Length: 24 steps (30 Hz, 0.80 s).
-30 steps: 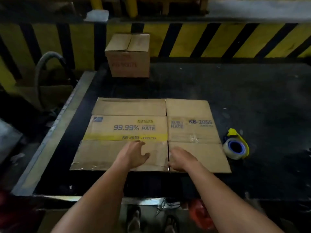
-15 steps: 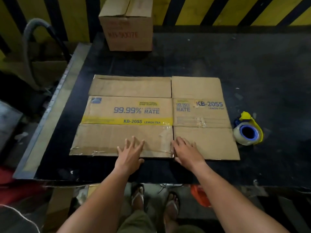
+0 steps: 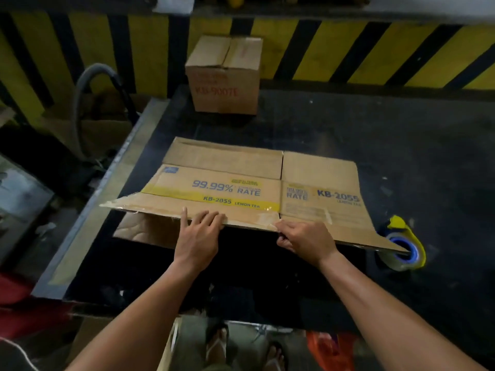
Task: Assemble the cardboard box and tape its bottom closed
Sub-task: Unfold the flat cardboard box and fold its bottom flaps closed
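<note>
Presently the flattened box lies on the desk, near flaps raised. The left hand pinches the upper flap edge, thumb apparently beneath; the right hand has a closed grip on the flap seam. Advisable: lift the top panel evenly, squaring corners before reaching for tape.

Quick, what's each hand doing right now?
Left hand: holding the near edge of the cardboard box.
Right hand: pinching that same edge.
</note>
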Each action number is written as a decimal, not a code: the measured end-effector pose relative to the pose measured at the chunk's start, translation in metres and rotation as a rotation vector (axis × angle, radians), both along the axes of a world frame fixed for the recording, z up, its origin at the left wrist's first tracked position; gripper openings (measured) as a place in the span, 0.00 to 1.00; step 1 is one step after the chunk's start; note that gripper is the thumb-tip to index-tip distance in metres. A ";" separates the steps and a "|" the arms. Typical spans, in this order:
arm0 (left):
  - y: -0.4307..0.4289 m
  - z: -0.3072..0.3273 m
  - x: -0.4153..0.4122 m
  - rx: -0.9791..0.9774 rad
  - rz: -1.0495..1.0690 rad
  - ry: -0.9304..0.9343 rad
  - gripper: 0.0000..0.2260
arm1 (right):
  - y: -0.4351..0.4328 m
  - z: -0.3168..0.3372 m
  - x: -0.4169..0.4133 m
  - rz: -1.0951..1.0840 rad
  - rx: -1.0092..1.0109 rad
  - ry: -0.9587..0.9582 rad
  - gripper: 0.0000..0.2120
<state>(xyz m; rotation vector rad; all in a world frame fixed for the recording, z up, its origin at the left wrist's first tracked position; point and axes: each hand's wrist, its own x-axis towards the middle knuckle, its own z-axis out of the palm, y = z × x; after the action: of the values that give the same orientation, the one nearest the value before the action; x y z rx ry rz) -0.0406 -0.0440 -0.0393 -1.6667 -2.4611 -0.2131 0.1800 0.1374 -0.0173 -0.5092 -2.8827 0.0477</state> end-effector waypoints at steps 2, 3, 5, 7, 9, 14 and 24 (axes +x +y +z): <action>0.015 0.031 -0.008 0.129 0.008 0.023 0.12 | 0.010 0.029 -0.008 -0.023 0.007 0.095 0.08; 0.023 0.048 -0.012 0.187 0.008 0.044 0.11 | 0.016 0.044 -0.011 -0.041 0.011 0.123 0.09; 0.037 0.082 -0.020 0.301 0.008 0.077 0.11 | 0.026 0.076 -0.015 -0.089 0.031 0.161 0.11; 0.052 0.114 -0.022 0.414 0.042 0.052 0.15 | 0.036 0.107 -0.018 -0.133 0.031 0.184 0.14; 0.066 0.144 -0.010 0.565 0.196 -0.055 0.23 | 0.042 0.137 -0.023 -0.171 0.006 0.211 0.18; 0.104 0.200 0.044 0.884 0.538 -0.561 0.44 | 0.051 0.201 -0.024 -0.194 -0.185 0.282 0.15; 0.152 0.244 0.080 0.787 0.360 -1.460 0.38 | 0.057 0.248 -0.019 -0.109 -0.430 0.350 0.12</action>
<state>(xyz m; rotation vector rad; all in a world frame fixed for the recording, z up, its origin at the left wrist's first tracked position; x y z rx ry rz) 0.0397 0.1077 0.2051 -0.6275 -2.5351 -2.6122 0.1608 0.1948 0.2304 -0.6546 -2.4937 0.6780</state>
